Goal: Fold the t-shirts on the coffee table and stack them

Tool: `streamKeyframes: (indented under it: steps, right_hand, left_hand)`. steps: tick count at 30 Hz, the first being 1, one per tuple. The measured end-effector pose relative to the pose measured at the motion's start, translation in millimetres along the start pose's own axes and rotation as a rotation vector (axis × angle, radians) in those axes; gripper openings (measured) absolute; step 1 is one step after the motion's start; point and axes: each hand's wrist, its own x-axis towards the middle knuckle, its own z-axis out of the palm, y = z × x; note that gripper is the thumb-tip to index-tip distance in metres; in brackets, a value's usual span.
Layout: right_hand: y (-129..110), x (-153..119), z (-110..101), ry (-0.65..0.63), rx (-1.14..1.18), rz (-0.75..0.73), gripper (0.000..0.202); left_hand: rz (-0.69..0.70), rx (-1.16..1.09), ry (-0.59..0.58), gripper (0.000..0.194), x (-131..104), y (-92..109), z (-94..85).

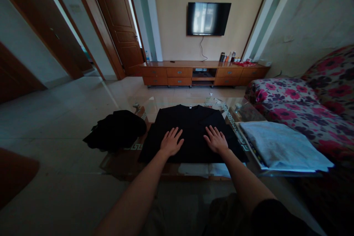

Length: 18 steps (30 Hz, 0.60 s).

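Note:
A black T-shirt (pixel 190 132) is spread on the glass coffee table (pixel 190 171), its collar and small white label on the far side. My left hand (pixel 171 142) rests flat on the left part of the shirt, fingers stretched out. On the right part lies my right hand (pixel 216 139), palm down with its fingers apart. Neither hand grips the cloth. Left of the shirt sits a crumpled heap of black cloth (pixel 116 131). To the right is a folded stack of pale blue-grey cloth (pixel 284 145).
A flowered sofa (pixel 295 107) stands along the right side. Against the far wall is a low wooden cabinet (pixel 179 72) with several bottles (pixel 228 57) on it, below a wall-mounted television (pixel 208 18). A wooden door (pixel 117 18) is at the back left.

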Motion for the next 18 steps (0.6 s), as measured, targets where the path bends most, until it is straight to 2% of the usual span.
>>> streamKeyframes:
  steps: [5,8,9,11,13,14,16,18]
  right_hand:
    - [3,2,2,-0.018,-0.006,0.166,0.069]
    - [-17,1,1,0.023,0.002,0.200,0.075]
    - [-28,0,1,0.041,0.015,0.162,0.077]
    - [-54,-1,2,0.054,0.059,-0.027,0.077]
    - [-80,0,4,0.030,0.125,-0.232,0.072]
    - [-90,0,6,0.012,0.158,-0.279,0.070]
    - [-104,2,10,-0.015,0.198,-0.287,0.070]
    - [-106,3,14,-0.034,0.195,-0.257,0.074]
  left_hand:
    - [-0.034,0.006,-0.010,0.061,1,-3,5.5]
    - [-0.025,0.017,0.037,0.063,2,9,5.7]
    - [-0.008,0.018,0.057,0.063,4,15,6.2]
    - [0.049,0.010,0.084,0.062,8,28,8.1]
    - [0.086,-0.006,0.068,0.063,12,38,11.6]
    - [0.085,-0.014,0.043,0.065,14,41,13.8]
    - [0.061,-0.022,-0.019,0.068,17,43,18.1]
    - [0.047,-0.019,-0.057,0.070,18,38,21.1]
